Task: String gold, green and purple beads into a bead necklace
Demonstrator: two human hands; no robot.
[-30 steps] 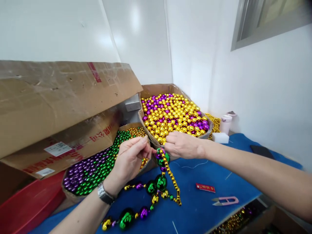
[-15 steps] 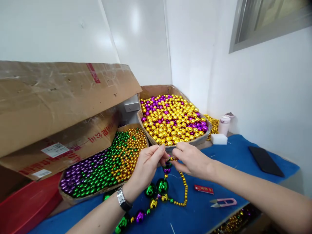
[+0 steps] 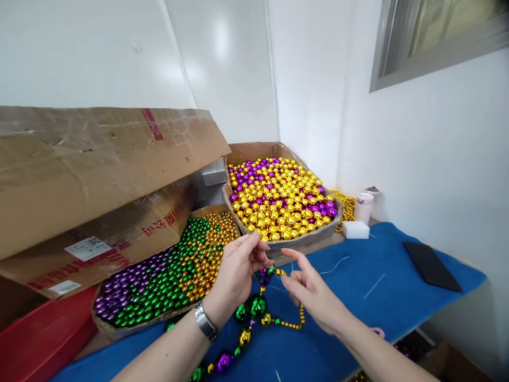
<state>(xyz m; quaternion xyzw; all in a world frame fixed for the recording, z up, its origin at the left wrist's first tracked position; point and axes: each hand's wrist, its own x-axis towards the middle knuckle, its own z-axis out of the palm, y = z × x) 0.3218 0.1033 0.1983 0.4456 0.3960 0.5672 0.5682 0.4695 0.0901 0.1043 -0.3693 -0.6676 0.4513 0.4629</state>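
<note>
My left hand [image 3: 234, 273], a watch on its wrist, is closed in a pinch at the upper end of a bead necklace [image 3: 258, 306]. Green, purple and gold balls hang below those fingertips and trail over the blue cloth [image 3: 338, 339]; a run of small gold beads loops off to the right. Just right of that end is my right hand [image 3: 312, 289], its index finger stretched out and its thumb apart, close to the small gold beads. Any thread between the left fingertips is too fine to make out.
Behind my hands stands a box [image 3: 284, 245] of gold and purple balls. At left, a tray [image 3: 155, 318] holds purple, green and gold beads beneath a cardboard carton [image 3: 99, 159]. A white block [image 3: 355, 229], a black flat object [image 3: 432, 266] and thread [image 3: 336, 265] lie at right.
Both hands were together at the necklace's end; my right hand has since dropped slightly and opened its fingers. The right forearm swung down, now covering the red packet and most of the pink snips.
</note>
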